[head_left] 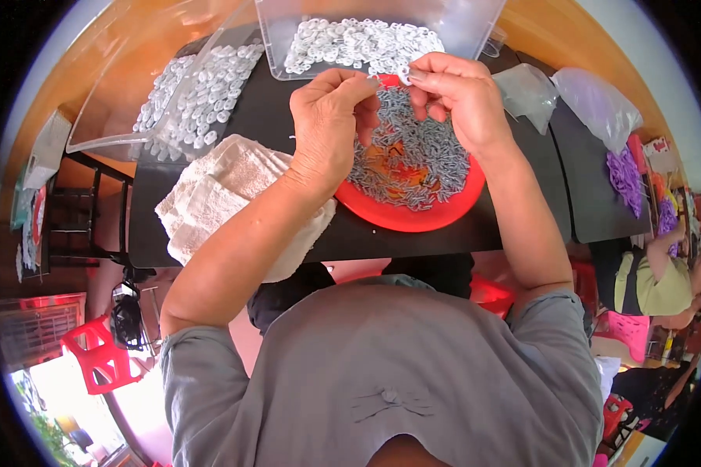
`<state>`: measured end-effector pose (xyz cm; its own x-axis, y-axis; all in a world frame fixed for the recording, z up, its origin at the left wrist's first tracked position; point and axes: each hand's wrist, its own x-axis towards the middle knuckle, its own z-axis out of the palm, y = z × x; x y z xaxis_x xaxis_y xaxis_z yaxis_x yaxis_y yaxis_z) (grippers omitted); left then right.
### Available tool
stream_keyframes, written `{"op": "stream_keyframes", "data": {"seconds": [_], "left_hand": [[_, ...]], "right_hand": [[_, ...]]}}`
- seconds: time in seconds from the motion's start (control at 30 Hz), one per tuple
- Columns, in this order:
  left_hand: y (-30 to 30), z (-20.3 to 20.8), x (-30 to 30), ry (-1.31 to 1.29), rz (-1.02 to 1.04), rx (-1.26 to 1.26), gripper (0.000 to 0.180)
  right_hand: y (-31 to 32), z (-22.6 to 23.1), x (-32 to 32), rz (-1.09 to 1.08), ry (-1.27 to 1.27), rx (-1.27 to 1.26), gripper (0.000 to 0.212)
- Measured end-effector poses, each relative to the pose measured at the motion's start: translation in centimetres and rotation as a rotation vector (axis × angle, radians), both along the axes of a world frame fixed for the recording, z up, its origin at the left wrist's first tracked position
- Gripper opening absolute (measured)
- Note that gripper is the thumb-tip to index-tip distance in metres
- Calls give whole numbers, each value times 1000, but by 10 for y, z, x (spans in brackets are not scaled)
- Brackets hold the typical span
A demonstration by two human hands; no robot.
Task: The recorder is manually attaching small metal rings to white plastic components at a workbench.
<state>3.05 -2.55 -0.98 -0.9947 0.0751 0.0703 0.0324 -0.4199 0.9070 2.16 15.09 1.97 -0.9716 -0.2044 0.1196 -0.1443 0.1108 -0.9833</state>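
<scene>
Over the far edge of a red basin (413,220), both hands are raised close together. My right hand (463,97) pinches a small white ring-shaped plastic piece (403,75) between thumb and fingertips. Facing it, my left hand (327,117) has thumb and forefinger pressed together; a tiny bit shows at the tips, too small to name. Many small grey screws (428,140) are spread in the basin, with its orange-red bottom showing through in the middle. Behind the hands, a clear plastic bin (276,39) holds many white plastic pieces (358,43) like the pinched one.
Another clear bin (93,117) at the left contains more white pieces (210,93). A cream towel (234,175) lies beneath my left forearm on the black table (522,202). Plastic bags (600,101) and purple material (625,183) lie at the right, near another person (662,272).
</scene>
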Motion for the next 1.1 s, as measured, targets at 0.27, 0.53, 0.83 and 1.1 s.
{"op": "stream_keyframes", "data": {"seconds": [0.27,0.53,0.83,1.1], "left_hand": [[20,15,10,-14,-79,-16,15],[34,11,8,-22,-73,79,16],[32,2,7,20,-73,40,13],[29,7,10,114,-147,19,9]], "right_hand": [[20,6,16,-42,50,-19,18],[21,1,17,-80,76,-52,18],[15,-6,13,-64,237,116,22],[30,-3,6,92,36,-59,20]]}}
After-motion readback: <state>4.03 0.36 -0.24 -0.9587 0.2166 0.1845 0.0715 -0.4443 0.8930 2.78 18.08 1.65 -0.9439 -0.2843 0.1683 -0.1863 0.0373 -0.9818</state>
